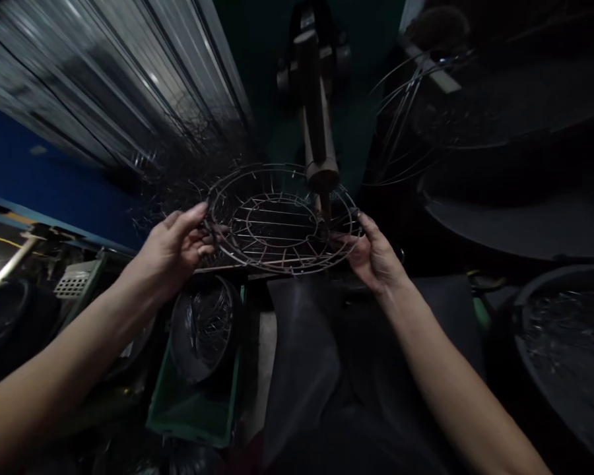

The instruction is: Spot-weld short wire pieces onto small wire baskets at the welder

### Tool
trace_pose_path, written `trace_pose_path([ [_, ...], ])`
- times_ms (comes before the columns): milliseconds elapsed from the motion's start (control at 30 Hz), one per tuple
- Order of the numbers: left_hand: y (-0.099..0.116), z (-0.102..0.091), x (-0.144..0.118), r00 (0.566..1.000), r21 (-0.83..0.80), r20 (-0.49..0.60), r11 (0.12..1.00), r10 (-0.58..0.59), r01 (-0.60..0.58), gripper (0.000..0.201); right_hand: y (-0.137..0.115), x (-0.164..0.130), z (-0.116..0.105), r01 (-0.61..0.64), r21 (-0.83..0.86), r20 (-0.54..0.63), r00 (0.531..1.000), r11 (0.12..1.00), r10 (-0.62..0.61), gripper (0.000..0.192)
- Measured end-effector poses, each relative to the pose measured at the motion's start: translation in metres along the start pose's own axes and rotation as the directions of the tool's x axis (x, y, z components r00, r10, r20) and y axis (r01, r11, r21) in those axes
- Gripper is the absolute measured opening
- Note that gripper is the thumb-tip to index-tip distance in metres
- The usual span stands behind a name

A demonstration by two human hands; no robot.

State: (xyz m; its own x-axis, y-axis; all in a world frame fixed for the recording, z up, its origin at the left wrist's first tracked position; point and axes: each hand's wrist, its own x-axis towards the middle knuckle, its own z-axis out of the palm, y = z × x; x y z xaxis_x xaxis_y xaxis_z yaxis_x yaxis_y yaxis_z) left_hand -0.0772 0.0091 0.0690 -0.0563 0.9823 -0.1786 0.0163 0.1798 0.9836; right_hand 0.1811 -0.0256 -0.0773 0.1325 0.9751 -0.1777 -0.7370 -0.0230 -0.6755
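Round wire guard (281, 218), concentric rings with spokes, lies flat; left hand (175, 247) pinches its nine o'clock rim, right hand (371, 254) its three o'clock.

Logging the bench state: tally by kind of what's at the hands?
Hands: 2, left hand and right hand, both gripping the grille rim
Round wire grille: 1
Welding electrode above it: 1
Green bin: 1
Total: 5

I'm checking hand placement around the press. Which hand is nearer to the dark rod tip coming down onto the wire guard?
Right. The right hand grips the round wire guard rim just right of the rod tip; the left hand holds the opposite rim, farther away.
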Motion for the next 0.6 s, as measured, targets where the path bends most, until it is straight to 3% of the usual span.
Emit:
trace_pose_path([
  [100, 0.006, 0.01, 0.004, 1.0, 0.02, 0.001, 1.0, 0.017, -0.017, 0.033, -0.001, 0.002, 0.0, 0.001, 0.014, 0.001, 1.0, 1.0, -0.001, 0.056],
  [167, -0.001, 0.01, 0.003, 1.0, 0.007, 0.015, 1.0, 0.004, -0.004, 0.033, 0.001, 0.004, -0.002, 0.022, 0.003, -0.014, 1.0, 1.0, -0.022, 0.052],
  [300, -0.036, -0.002, -0.005, 0.998, -0.09, 0.014, 0.994, -0.054, 0.055, 0.026, 0.0, 0.012, -0.006, 0.067, -0.059, -0.005, 0.998, 0.996, -0.067, 0.053],
  [433, -0.07, -0.01, -0.012, 0.994, -0.222, 0.014, 0.97, -0.104, 0.105, 0.024, -0.007, 0.019, -0.014, 0.024, -0.096, 0.049, 0.999, 0.995, -0.019, 0.062],
  [600, -0.084, -0.006, -0.021, 0.992, -0.268, 0.007, 0.956, -0.124, 0.122, 0.027, -0.009, 0.025, -0.029, 0.119, -0.196, 0.1, 0.99, 0.973, -0.101, 0.046],
])
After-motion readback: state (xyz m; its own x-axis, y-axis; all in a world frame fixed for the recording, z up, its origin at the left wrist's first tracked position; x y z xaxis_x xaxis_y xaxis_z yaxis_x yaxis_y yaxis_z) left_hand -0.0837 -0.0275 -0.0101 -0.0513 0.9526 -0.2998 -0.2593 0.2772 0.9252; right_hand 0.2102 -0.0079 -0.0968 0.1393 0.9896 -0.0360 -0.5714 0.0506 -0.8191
